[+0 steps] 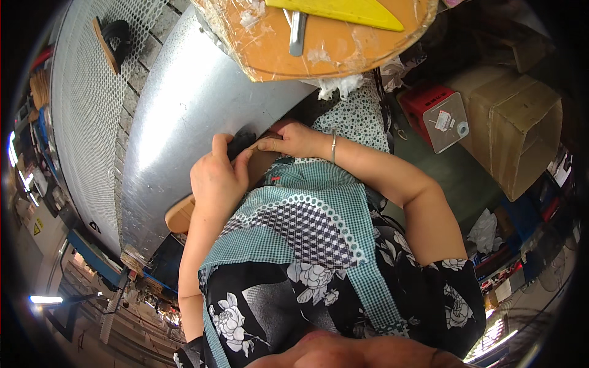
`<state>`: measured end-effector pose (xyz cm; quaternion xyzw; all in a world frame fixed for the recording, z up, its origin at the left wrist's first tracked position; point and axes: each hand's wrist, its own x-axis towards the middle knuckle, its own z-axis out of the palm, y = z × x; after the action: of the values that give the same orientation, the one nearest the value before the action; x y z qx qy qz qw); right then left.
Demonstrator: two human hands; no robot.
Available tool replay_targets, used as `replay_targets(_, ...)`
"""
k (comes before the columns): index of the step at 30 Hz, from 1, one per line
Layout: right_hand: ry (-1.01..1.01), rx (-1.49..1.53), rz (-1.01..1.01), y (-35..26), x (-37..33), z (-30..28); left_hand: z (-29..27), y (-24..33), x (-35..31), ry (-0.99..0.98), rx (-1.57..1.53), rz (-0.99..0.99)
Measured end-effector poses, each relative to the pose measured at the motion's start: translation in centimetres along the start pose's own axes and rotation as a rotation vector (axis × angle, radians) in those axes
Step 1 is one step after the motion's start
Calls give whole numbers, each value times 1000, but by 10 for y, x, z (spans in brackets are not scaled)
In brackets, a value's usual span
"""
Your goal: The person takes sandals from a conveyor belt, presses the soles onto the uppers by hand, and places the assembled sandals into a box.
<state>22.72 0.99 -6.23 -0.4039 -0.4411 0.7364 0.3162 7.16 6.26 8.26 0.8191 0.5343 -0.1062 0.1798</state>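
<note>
My left hand [216, 175] is closed, its thumb and fingers pinching the edge of a sandal [264, 162] with a black upper and a tan sole. From the other side my right hand [296, 140], a thin bangle at its wrist, grips the same sandal with the thumb on top. The hands nearly meet over my apron [313, 214], beside the rim of a smooth metal surface [184, 110]. Fingers cover much of the sandal, so its exact shape is partly hidden. A tan sole [178, 215] shows beyond my left forearm.
A yellow blade-shaped tool [350, 13] and a metal-handled tool [297, 35] lie on an orange board [325, 60] ahead. Another sandal [110, 44] rests on the white mesh belt [86, 122] at left. A red can [434, 116] and cardboard box [518, 129] stand right.
</note>
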Motion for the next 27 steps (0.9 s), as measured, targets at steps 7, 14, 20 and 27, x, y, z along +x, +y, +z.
replay_targets(7,188,-383,-397,-13,-29,8,9,-24,-27,217,-118,313)
replay_targets(14,242,-636,-590,-26,-42,13,22,-34,-52,207,-294,90)
replay_targets(20,265,-685,-640,-41,-49,25,30,-43,-64,271,-378,114)
replay_targets(27,227,-872,-786,-83,-56,36,9,-42,-77,257,-776,200)
